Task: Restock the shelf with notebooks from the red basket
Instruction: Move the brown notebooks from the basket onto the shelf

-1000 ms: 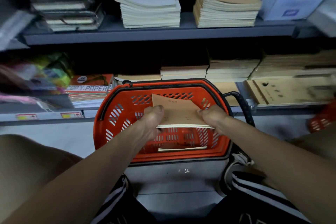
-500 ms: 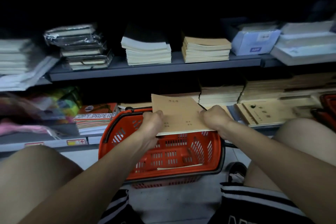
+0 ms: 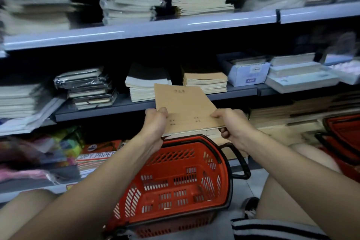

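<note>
The stack of brown notebooks point(image 3: 185, 109), gripped by the left hand point(image 3: 155, 122) and right hand point(image 3: 231, 124), has risen from the red basket point(image 3: 187, 177) toward the shelf point(image 3: 233, 91) at twelve o'clock; placement looks next.

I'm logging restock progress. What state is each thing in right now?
Brown notebooks: small stack lifted above the basket, held level at both near corners.
Left hand: grips the stack.
Right hand: grips the stack.
Red basket: on the floor, nearly empty.
</note>
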Demonstrator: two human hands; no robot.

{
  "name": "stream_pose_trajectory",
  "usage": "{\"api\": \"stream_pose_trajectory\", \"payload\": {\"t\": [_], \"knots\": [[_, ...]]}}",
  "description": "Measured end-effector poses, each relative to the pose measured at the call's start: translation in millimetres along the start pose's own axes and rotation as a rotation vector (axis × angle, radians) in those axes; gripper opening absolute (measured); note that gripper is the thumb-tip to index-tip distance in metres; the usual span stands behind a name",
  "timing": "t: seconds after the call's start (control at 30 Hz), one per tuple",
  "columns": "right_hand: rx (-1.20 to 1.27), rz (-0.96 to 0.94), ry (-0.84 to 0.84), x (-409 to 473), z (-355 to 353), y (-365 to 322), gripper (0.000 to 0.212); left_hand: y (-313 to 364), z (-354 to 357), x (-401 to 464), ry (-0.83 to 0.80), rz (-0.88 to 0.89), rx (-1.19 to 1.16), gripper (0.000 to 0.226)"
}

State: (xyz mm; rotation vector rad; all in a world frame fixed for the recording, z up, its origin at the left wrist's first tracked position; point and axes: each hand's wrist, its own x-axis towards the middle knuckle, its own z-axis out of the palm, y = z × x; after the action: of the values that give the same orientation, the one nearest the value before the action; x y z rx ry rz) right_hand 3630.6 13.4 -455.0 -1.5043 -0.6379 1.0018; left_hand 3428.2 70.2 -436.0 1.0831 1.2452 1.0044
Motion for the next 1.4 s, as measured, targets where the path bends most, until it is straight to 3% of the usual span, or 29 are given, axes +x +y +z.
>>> {"api": "stream_pose_trajectory", "payload": {"t": [0.07,0.13,0.3,0.5,0.7,0.83,1.07,1.3,1.4], "knots": [[0.017,-0.035,0.003,-1.7,-4.4,-8.4,0.015,13.6,8.0,-7.7,-0.018,0.039,0.004,0.019],[-0.001,-0.071,0.011,-1.2,-8.9,-13.4,0.021,21.8,15.7,-9.4,-0.027,0.055,-0.005,0.014],[0.006,-0.075,0.055,1.9,-17.7,-19.9,0.015,34.0,31.5,-1.5,-0.034,0.069,0.038,0.038],[-0.031,-0.25,0.077,16.1,-22.3,-20.8,0.01,35.0,44.7,16.2,-0.067,0.069,0.059,0.032],[0.015,-0.376,0.115,45.5,-17.8,-23.8,0.017,41.3,50.2,44.0,-0.143,0.044,-0.066,0.058],[0.022,-0.404,0.144,72.9,-15.2,-32.4,0.017,50.4,56.3,63.3,-0.219,0.056,-0.138,0.021],[0.082,-0.38,0.17,121.6,-12.8,-57.4,0.014,59.2,70.5,113.3,-0.196,0.029,-0.19,0.046],[0.115,-0.353,0.176,169.3,-3.3,-77.4,0.009,70.5,85.8,157.2,-0.23,0.016,-0.264,0.045],[0.078,-0.345,0.187,191.2,1.3,-79.7,0.008,76.4,91.7,170.4,-0.232,0.079,-0.175,0.04]]}}
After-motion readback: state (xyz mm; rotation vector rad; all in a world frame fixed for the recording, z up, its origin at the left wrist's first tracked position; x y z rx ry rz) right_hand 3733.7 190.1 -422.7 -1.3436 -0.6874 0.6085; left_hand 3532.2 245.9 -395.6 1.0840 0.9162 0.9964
